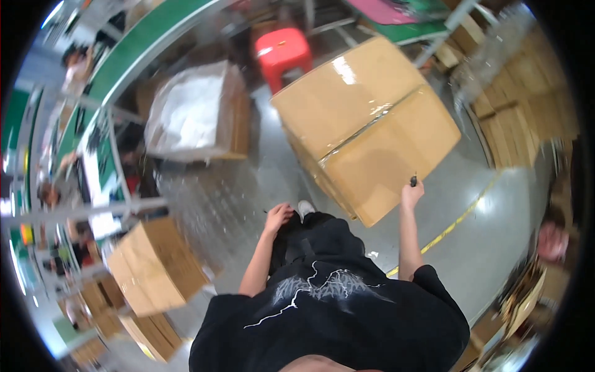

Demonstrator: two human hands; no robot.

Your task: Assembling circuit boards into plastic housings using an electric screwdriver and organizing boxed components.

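Observation:
A large brown cardboard box (396, 139) stands in front of me, its top flaps closed along a seam with shiny tape. My right hand (411, 193) is closed around a small black tool (413, 180) with a thin tip, which looks like a cutter. That hand is over the box's near right edge; whether it touches the cardboard I cannot tell. Low on the left, beside my dark trousers, my left hand (279, 217) hangs with loosely bent fingers and nothing plain to see in it. It is apart from the box.
Behind the box stands a red plastic stool (284, 51). To the left is a carton with white, plastic-wrapped contents (192, 111), near a green workbench (145, 46). Another brown carton (149, 266) is at lower left. Stacked cartons (511, 133) and a yellow floor line (455, 226) lie right. People sit far left.

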